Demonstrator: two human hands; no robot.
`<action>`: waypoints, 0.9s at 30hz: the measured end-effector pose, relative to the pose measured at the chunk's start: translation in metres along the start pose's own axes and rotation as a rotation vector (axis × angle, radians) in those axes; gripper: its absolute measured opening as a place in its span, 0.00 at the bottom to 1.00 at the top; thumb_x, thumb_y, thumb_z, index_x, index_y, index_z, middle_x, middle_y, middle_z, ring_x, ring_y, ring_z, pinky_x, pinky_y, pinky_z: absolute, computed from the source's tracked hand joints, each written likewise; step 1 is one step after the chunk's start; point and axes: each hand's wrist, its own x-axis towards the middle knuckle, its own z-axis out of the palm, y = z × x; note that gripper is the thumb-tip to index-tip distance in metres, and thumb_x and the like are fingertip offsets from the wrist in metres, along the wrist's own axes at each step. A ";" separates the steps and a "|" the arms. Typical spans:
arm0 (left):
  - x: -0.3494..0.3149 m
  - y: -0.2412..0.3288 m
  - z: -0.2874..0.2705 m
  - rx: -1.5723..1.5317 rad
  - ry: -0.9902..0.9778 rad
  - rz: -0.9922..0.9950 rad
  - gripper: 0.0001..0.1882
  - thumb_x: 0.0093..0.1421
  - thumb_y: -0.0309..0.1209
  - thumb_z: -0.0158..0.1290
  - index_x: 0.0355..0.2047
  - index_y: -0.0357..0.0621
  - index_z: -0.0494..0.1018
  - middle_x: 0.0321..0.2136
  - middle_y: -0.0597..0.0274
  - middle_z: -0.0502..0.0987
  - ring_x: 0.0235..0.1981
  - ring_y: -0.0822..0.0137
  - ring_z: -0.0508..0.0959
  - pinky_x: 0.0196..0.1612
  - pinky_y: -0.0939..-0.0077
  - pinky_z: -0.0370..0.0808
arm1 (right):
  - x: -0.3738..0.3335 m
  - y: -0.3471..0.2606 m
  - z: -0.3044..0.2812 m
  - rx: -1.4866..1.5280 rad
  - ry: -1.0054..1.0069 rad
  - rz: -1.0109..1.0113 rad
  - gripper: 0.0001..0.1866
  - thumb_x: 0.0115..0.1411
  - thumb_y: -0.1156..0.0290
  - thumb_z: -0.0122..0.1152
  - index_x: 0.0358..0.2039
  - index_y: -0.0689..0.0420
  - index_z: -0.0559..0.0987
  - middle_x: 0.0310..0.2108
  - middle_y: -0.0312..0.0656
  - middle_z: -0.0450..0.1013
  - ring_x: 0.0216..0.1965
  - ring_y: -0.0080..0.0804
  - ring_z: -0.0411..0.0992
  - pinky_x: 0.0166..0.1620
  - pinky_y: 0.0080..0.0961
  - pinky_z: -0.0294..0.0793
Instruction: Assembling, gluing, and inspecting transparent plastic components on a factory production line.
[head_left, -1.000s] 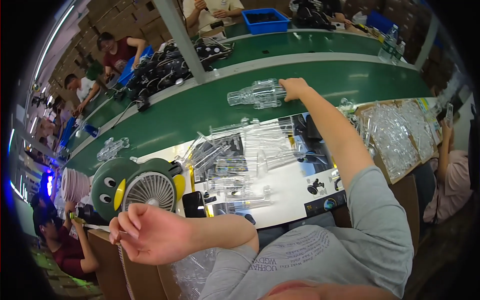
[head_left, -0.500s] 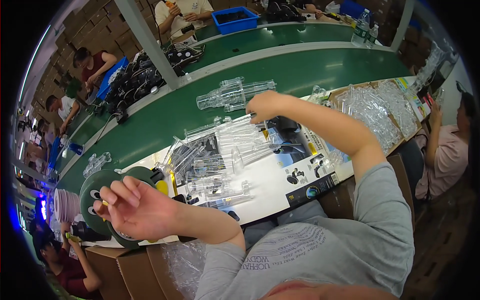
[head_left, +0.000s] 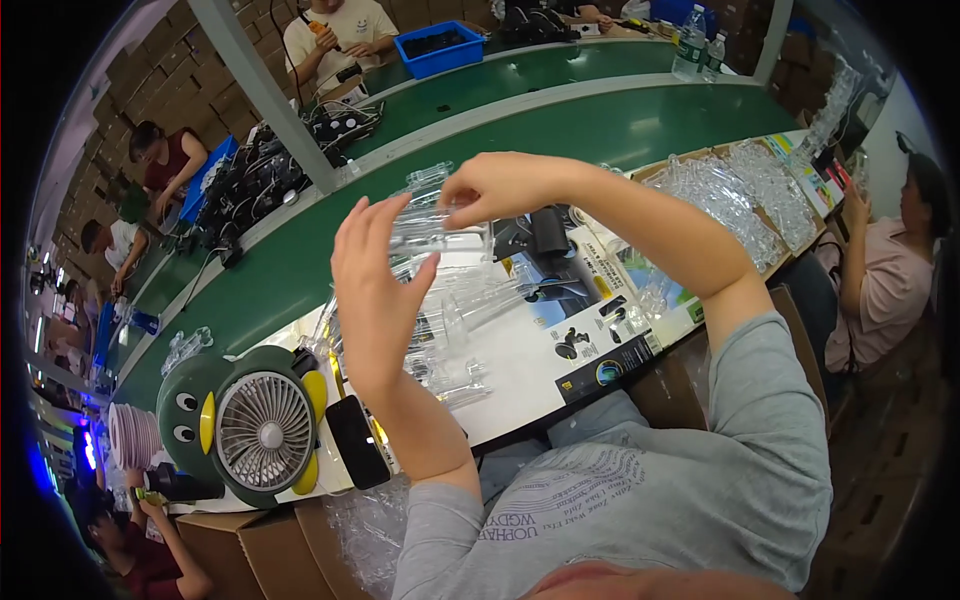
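My right hand (head_left: 487, 190) is bent over the work surface, its thumb and fingers closed on one end of a clear plastic part (head_left: 420, 240). Beside that part my left hand (head_left: 370, 290) is raised, fingers stretched and thumb apart, with the part's left end near its fingers; whether they touch it I cannot tell. Below the hands, a pile of long clear plastic pieces (head_left: 455, 310) lies on a printed sheet (head_left: 525, 385). Another clear part (head_left: 430, 175) shows behind the hands on the green bench (head_left: 290, 275).
A green penguin-shaped fan (head_left: 268, 437) and a black phone (head_left: 356, 442) sit at the left. Clear parts fill an open carton (head_left: 720, 205) at the right. Bottles (head_left: 690, 45), a blue bin (head_left: 440, 48) and a slanted metal post (head_left: 265, 95) stand farther off. Other people work around the bench.
My left hand has swung from over the fan to beside my right hand, uncovering the fan and phone. My right hand has moved left and lifted a clear plastic part. The view has shifted slightly.
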 end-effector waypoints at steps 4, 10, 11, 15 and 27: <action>0.001 0.002 0.010 0.174 -0.109 -0.048 0.28 0.39 0.22 0.63 0.44 0.47 0.71 0.46 0.57 0.70 0.54 0.53 0.66 0.56 0.60 0.61 | -0.009 -0.023 -0.019 0.320 -0.103 -0.016 0.24 0.55 0.52 0.57 0.37 0.63 0.79 0.28 0.42 0.76 0.31 0.26 0.72 0.36 0.23 0.69; 0.001 -0.012 -0.006 0.215 0.003 -0.111 0.26 0.37 0.24 0.64 0.41 0.43 0.71 0.41 0.55 0.72 0.49 0.52 0.69 0.52 0.63 0.65 | -0.020 -0.002 -0.043 0.632 0.077 0.101 0.22 0.59 0.56 0.54 0.47 0.57 0.75 0.33 0.40 0.77 0.38 0.27 0.72 0.42 0.24 0.70; -0.002 -0.020 -0.009 0.214 0.002 -0.110 0.26 0.37 0.24 0.64 0.41 0.43 0.71 0.41 0.55 0.72 0.49 0.52 0.69 0.52 0.63 0.65 | -0.022 0.009 -0.040 0.632 0.078 0.102 0.22 0.59 0.56 0.54 0.47 0.57 0.75 0.33 0.40 0.77 0.38 0.27 0.72 0.42 0.24 0.70; -0.009 -0.034 -0.025 0.069 0.296 -0.291 0.22 0.44 0.30 0.65 0.39 0.37 0.70 0.39 0.55 0.73 0.43 0.60 0.72 0.47 0.69 0.67 | -0.032 0.066 0.020 -0.596 0.121 0.015 0.12 0.53 0.66 0.57 0.39 0.49 0.77 0.30 0.41 0.73 0.37 0.33 0.72 0.41 0.27 0.68; -0.007 -0.027 -0.028 -0.311 0.399 -0.318 0.24 0.48 0.32 0.64 0.42 0.37 0.66 0.34 0.60 0.73 0.35 0.69 0.73 0.41 0.77 0.68 | -0.043 0.144 0.100 -1.017 0.047 -0.380 0.14 0.50 0.67 0.56 0.39 0.45 0.73 0.36 0.36 0.69 0.42 0.30 0.67 0.40 0.31 0.63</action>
